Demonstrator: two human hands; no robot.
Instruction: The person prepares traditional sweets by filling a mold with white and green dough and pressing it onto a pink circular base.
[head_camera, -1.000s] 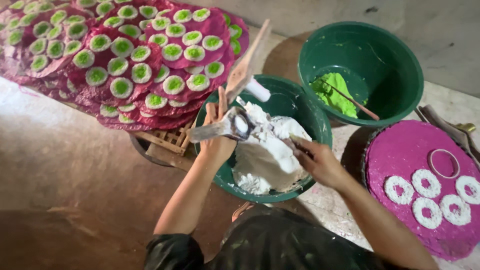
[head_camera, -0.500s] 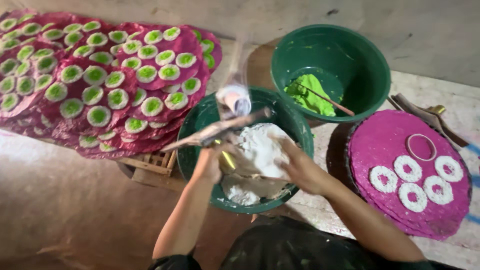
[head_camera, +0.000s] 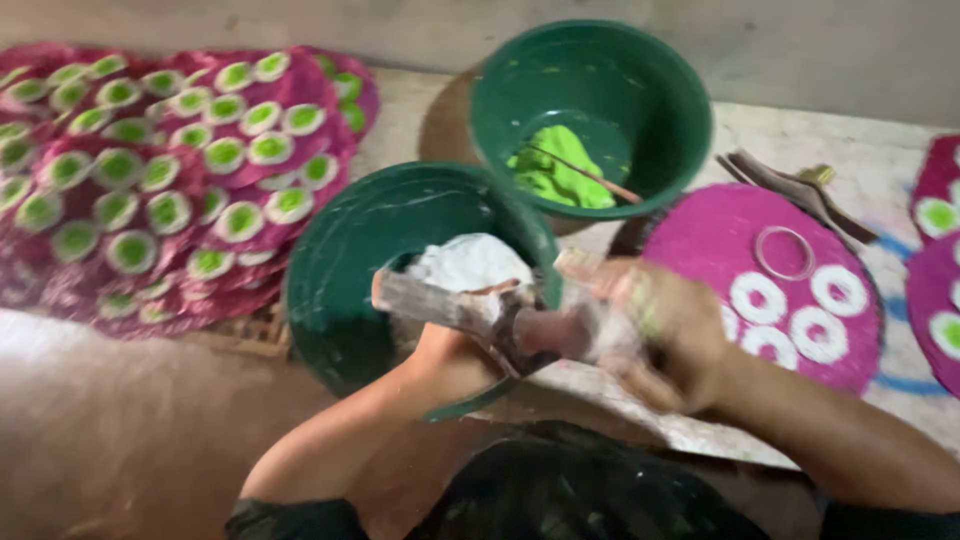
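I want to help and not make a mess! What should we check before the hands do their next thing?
1. Left hand gripping the paste-caked stick: ok.
2. Right hand grip: cannot tell, blurred.
3. White paste left in near green bowl: ok.
4. Green paste in far green bowl: ok.
5. Metal ring lying on pink disc: ok.

No packages, labels, signs or screens anywhere in view.

Pale concrete floor (head_camera: 880, 170); two green basins (head_camera: 400, 250); magenta round mats (head_camera: 700, 250); dark sticks (head_camera: 790, 190).
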